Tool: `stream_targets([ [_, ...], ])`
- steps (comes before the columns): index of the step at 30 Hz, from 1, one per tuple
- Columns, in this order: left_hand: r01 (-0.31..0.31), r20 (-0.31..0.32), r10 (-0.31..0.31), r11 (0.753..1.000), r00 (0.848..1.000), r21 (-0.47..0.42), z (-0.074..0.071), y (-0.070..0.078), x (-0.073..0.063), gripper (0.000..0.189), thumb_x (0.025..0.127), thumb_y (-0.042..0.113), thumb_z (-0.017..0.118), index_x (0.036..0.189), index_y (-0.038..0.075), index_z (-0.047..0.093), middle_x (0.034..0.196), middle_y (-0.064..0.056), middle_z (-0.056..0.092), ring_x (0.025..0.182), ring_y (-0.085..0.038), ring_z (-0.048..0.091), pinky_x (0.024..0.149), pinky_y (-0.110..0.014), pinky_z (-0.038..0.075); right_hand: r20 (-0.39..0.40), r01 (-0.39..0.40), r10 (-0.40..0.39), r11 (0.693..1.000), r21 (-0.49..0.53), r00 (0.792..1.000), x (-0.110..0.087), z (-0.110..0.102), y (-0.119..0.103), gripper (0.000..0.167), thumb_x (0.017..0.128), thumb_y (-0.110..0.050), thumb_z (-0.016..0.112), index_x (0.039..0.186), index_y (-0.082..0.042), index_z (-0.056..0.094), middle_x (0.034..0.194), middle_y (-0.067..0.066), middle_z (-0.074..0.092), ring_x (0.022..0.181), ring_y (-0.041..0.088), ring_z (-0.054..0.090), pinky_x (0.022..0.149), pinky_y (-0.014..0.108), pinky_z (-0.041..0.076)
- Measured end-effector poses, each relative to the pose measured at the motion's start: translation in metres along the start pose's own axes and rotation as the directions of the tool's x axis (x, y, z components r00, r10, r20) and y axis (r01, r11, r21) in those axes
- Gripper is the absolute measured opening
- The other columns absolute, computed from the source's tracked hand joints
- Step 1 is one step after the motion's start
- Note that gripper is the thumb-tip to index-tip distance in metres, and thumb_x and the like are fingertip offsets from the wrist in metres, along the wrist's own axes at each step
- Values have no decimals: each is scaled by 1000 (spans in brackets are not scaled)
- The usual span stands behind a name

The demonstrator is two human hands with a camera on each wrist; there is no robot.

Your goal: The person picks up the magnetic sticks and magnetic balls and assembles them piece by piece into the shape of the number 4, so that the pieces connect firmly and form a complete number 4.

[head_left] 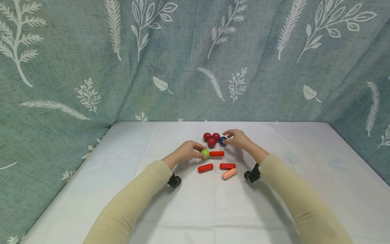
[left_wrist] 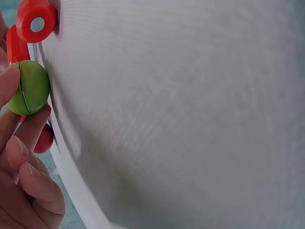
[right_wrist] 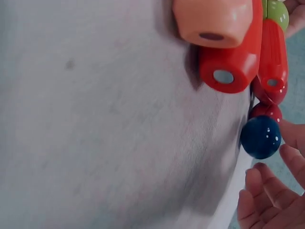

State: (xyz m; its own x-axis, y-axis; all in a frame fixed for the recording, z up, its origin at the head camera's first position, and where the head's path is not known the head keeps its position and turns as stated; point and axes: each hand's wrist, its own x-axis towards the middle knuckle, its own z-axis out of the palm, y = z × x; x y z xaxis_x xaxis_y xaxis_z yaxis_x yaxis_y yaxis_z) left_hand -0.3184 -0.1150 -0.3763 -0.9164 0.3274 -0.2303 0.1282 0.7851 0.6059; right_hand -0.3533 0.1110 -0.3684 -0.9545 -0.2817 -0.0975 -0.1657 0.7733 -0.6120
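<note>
My left hand (head_left: 189, 150) pinches a green ball (head_left: 205, 154) between thumb and fingers. The ball meets the left end of a red stick (head_left: 217, 154) on the white table. In the right wrist view, my right hand (right_wrist: 281, 191) is beside a dark blue ball (right_wrist: 260, 137), with loosely spread fingers. Its thumb is at the ball's edge; whether it presses on it I cannot tell. Several red balls, one of them the front red ball (head_left: 211, 142), sit clustered left of the blue one.
Nearer me on the white table (head_left: 189, 210) lie a left red stick (head_left: 205, 168), a right red stick (head_left: 227, 166) and an orange stick (head_left: 229, 174). Metal discs show in red stick ends in the wrist views. A patterned green curtain (head_left: 182, 101) hangs behind the table.
</note>
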Motion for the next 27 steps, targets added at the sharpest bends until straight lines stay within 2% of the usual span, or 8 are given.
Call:
stream_targets([
  [6,-2,13,2,1000,1000,7,-1,1,1,40,77,31,73,115,20,65,113,-1,63,98,-16,55,74,-30,49,22,-26,26,1000,0,999,9,6,0,40,86,-17,61,124,-6,55,118,20,56,103,30,53,86,40,45],
  [15,12,13,-11,1000,1000,-10,-1,2,1,40,77,30,73,114,19,65,113,-1,63,97,-16,55,76,-31,48,26,-44,44,999,-7,999,12,8,-2,36,85,-15,61,120,-6,57,116,19,56,99,27,53,83,38,46],
  [22,8,13,-8,1000,1000,-2,-1,2,1,39,77,30,73,114,19,66,112,-1,64,96,-17,55,76,-31,48,45,11,-8,997,-79,999,8,7,-4,38,83,-14,62,120,-6,57,114,19,56,93,26,53,79,35,47],
  [27,9,14,-9,1000,1000,2,0,2,1,38,77,30,73,113,20,66,112,-1,64,96,-16,55,73,-30,49,103,80,-67,988,-134,992,4,5,-2,39,84,-14,60,122,-5,57,115,21,56,94,26,52,82,37,46],
])
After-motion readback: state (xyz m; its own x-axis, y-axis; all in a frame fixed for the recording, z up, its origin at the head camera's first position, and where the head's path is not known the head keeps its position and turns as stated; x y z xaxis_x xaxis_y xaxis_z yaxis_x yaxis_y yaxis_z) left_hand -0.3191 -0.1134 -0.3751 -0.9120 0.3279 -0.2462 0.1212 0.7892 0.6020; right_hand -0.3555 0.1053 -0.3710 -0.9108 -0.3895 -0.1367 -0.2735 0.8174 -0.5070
